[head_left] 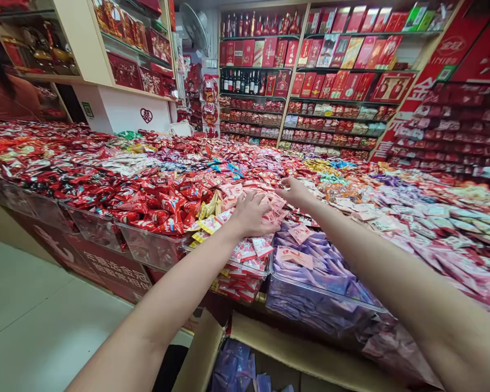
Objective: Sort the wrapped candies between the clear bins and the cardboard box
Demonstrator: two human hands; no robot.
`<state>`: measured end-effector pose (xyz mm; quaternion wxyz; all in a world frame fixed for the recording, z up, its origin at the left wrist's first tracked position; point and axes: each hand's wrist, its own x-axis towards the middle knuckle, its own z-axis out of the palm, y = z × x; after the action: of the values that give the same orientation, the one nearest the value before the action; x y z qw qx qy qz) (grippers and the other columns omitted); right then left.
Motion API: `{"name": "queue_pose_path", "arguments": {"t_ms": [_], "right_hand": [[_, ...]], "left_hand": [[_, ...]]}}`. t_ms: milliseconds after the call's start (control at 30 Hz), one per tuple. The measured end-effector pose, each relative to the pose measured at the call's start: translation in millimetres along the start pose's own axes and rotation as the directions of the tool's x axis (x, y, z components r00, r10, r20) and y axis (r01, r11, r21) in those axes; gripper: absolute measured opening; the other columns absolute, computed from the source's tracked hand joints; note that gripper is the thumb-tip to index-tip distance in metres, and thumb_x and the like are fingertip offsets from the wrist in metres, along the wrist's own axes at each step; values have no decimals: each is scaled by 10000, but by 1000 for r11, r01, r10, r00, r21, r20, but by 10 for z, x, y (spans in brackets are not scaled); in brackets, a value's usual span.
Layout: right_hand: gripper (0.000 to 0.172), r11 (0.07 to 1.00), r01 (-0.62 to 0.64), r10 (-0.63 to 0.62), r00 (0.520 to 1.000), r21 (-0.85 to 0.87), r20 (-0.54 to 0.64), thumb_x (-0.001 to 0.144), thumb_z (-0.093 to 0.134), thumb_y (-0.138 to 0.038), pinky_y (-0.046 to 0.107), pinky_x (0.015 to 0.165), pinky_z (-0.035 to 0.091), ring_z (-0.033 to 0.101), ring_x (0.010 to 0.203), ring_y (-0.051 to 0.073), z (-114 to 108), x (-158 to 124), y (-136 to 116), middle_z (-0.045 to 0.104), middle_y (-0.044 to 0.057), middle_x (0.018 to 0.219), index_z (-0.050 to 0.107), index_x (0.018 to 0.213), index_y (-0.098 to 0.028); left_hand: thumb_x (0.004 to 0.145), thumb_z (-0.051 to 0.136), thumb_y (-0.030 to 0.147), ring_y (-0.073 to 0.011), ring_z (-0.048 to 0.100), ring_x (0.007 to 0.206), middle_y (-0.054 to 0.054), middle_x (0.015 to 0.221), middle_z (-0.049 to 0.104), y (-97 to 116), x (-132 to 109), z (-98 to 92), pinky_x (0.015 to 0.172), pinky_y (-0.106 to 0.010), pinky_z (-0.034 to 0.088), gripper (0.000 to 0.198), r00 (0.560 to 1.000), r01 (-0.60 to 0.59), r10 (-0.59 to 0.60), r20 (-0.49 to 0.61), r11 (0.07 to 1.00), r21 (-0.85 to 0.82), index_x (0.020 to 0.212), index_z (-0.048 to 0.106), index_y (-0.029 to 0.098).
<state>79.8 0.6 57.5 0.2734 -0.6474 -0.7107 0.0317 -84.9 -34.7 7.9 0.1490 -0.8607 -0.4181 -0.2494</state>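
Note:
Both my arms reach over a wide counter heaped with wrapped sweets. My left hand point(251, 214) lies palm down on a pile of pink wrapped sweets point(249, 247), its fingers curled into them. My right hand point(296, 190) is a little further back, its fingers pinched over the same pink heap near the pile's far edge. Just in front of both hands is a clear bin of purple wrapped sweets point(330, 269), with a few pink packets lying on top.
Red sweets point(147, 204) fill clear bins point(147, 247) to the left, pale purple and pink ones point(433, 228) to the right. An open cardboard box point(269, 348) with purple packets stands below. Shelves of red boxes and bottles point(310, 71) line the back. A person point(4, 92) stands far left.

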Motion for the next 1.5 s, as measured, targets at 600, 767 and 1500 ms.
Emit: {"name": "queue_pose_path", "arguments": {"t_ms": [600,767,1500], "right_hand": [[254,973,201,-144,909,-109,391,699,557,-396,223,537,359,525,625,130,-188,-325,598,616,32,718,562,794,-161],[371,996,91,-89,984,-8,156,690,586,-374,232,610,398,550,758,145,-113,-80,375,612,96,963,550,963,-126],[208,825,-214,23,937,523,347,712,581,-286,210,548,446,550,618,96,-206,-356,333,617,57,790,536,853,-138]], "left_hand": [[733,476,453,-275,361,1117,-38,1211,459,49,61,45,903,-412,312,412,990,108,-114,82,991,77,1127,529,343],[741,474,427,-262,398,1043,-49,1135,487,47,58,50,877,-400,315,423,991,111,-115,62,991,74,1153,507,338],[843,322,367,-236,468,926,-75,997,532,53,72,49,772,-381,357,347,994,98,-102,27,989,106,1110,532,298]]}}
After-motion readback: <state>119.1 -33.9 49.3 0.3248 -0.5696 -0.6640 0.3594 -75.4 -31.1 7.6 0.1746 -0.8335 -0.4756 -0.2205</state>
